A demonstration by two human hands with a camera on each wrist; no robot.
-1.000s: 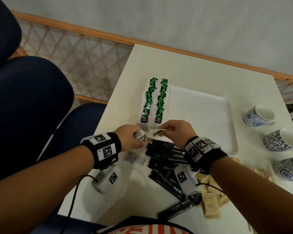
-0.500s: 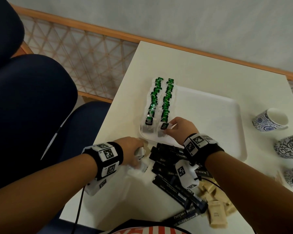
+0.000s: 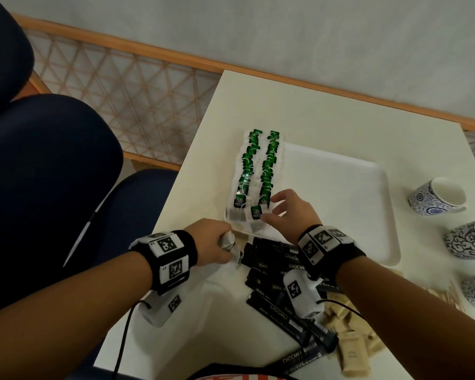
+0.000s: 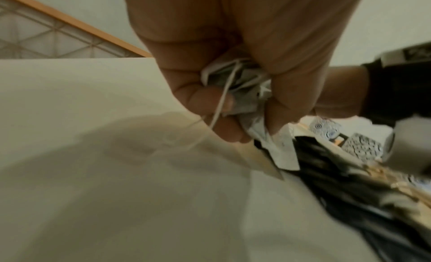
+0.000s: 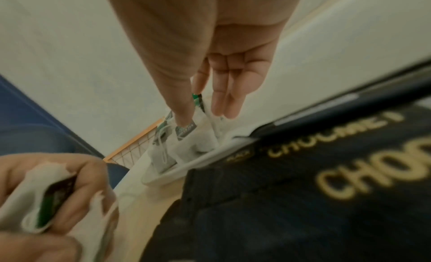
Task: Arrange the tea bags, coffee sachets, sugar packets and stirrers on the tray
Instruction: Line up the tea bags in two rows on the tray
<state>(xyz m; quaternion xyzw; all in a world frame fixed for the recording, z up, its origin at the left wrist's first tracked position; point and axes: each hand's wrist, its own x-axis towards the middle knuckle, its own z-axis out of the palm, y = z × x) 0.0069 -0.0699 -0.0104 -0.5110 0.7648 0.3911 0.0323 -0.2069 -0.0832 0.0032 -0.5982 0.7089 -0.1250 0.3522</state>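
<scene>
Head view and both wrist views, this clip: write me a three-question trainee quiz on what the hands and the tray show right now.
1. True or false: the black coffee sachets lie on the white tray.
2. What does the left hand hold?
A. a stirrer
B. bunched tea bags
C. a cup
3. Fill in: the tea bags on the tray lie in ___ rows along its left side.

Key
1. False. They lie on the table, near the tray's front edge.
2. B.
3. Two. The right hand is at the near end of the right-hand row, thumb on the front bag's tag.
</scene>
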